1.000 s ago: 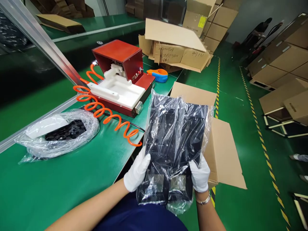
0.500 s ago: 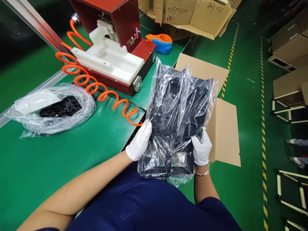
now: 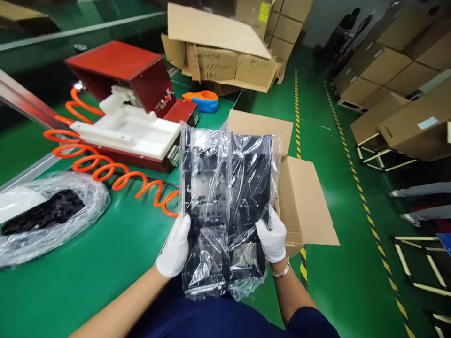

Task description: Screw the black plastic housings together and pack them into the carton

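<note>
Two black plastic housings [image 3: 250, 183] lie side by side inside clear plastic bagging, held up in front of my body. My left hand [image 3: 175, 247], in a white glove, grips the bagged housings along their left edge, thumb on top. On the opposite edge, my right hand [image 3: 272, 235], gloved too, is closed with its thumb over the front. The fingers behind the bagging are hidden. Just beyond and to the right stands an open cardboard box [image 3: 291, 211], partly covered by the housings.
On the green table [image 3: 116, 263] sits a red machine [image 3: 116, 65] with a white fixture [image 3: 141, 134]. A coiled orange hose [image 3: 120, 180] runs before it. Left lies a plastic bag of small black parts [image 3: 45, 213]. An orange-and-blue tape dispenser [image 3: 204, 101] and cardboard boxes [image 3: 218, 61] are farther back.
The view has shifted, so the table and machine appear farther left and lower. The bagged housings have turned more upright and face me more squarely, with both hands still gripping them.
</note>
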The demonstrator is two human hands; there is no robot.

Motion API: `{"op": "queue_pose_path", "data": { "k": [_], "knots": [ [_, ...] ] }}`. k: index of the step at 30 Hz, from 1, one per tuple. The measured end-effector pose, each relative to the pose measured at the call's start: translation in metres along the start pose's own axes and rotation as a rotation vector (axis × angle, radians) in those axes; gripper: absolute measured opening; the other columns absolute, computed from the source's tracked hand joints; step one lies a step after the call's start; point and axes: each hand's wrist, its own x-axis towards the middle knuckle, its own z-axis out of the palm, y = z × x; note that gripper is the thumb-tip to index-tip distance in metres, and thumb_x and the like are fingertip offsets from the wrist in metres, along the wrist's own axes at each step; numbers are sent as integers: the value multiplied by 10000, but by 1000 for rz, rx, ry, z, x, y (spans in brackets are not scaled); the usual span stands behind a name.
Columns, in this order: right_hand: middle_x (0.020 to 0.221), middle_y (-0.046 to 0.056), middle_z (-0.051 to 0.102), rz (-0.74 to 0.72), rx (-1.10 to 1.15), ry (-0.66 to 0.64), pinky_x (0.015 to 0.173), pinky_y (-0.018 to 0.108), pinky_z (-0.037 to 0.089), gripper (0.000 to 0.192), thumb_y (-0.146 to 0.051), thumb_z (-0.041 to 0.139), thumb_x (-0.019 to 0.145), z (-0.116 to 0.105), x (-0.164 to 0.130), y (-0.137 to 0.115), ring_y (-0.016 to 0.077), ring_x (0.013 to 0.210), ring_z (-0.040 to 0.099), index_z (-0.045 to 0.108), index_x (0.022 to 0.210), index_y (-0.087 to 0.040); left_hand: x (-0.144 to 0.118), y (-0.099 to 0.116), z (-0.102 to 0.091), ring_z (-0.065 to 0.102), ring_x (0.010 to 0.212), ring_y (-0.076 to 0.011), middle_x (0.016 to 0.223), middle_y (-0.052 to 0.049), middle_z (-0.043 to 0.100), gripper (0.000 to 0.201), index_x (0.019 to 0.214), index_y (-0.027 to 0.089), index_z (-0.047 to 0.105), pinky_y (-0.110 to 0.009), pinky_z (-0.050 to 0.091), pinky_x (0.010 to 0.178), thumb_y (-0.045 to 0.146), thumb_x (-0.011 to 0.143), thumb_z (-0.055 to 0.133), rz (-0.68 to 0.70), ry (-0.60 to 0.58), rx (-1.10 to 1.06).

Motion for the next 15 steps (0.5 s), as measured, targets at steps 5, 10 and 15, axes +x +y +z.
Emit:
{"op": "queue_pose_path", "data": {
  "k": [5,10,15],
  "knots": [
    [1150,99,661,-150,-79,31,903,231,579,502,-189,576,844,-2,-4,-4,171,984,688,562,1342,-132,-3,6,-2,277,1461,-233,1474,-38,488,681,1428,239,468,-387,240,1225,647,884,439,-114,69,-63],
    [1155,114,656,-121,-90,15,890,256,590,469,-229,550,862,-1,-7,0,186,988,687,584,1315,-112,-4,6,-3,287,1455,-264,1458,-55,506,779,1412,224,485,-414,249,1222,721,811,484,-172,136,-75],
    [1172,108,650,-25,-6,-23,940,281,574,478,-269,574,857,-1,-7,2,191,1019,678,592,1312,-124,-6,8,-4,283,1458,-241,1471,-41,491,704,1403,236,496,-398,231,1226,672,852,467,-132,137,-27]
  ]
}}
